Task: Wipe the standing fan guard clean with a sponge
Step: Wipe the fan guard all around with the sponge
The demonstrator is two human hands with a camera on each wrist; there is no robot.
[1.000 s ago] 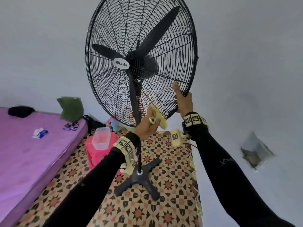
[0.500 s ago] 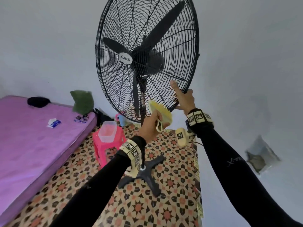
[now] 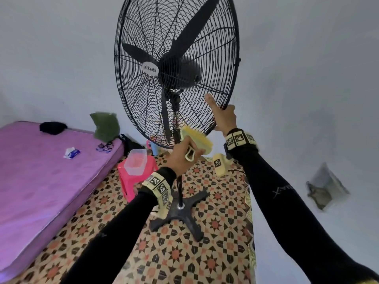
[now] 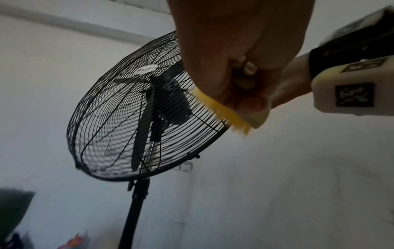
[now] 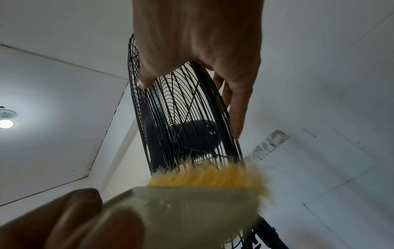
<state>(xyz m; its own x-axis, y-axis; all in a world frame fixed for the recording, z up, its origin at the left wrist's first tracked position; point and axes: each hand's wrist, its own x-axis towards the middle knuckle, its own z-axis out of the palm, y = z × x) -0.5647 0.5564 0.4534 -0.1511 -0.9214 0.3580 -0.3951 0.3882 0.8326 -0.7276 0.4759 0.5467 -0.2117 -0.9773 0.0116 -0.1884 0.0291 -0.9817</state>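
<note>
Guard [image 3: 217,64] lower rim: just above and beyond brush [image 3: 195,140] | left hand [image 3: 184,155] clenched round brush handle, bristles up, nearer | right hand [image 3: 224,117] straddles rim, thumb front, fingers straight behind.

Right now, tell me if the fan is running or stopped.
Stopped: the fan blades show sharp, separate outlines behind the guard, not a spinning blur.
</note>
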